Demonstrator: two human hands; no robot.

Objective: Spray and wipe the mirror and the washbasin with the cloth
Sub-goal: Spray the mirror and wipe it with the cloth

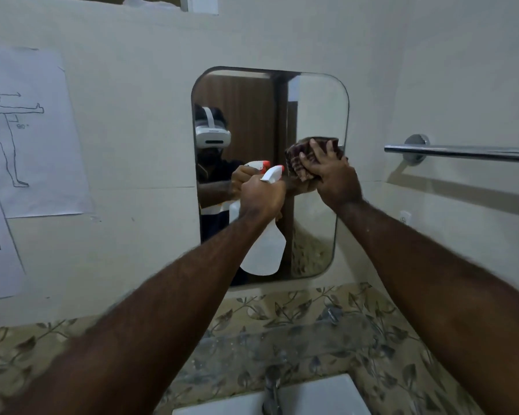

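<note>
A rounded rectangular mirror point(318, 106) hangs on the cream wall straight ahead. My right hand point(331, 172) presses a dark checked cloth point(297, 157) flat against the mirror's right side, about mid-height. My left hand point(261, 197) grips the neck of a white spray bottle point(265, 250) with an orange nozzle tip, held upright close to the glass and pointing right. A white washbasin point(327, 393) with a chrome tap point(271, 390) shows at the bottom edge, partly cut off.
A chrome towel rail point(462, 152) juts from the wall to the right of the mirror. Paper sheets with a figure drawing point(27, 130) are stuck on the left wall. A leaf-patterned counter point(312, 322) surrounds the basin.
</note>
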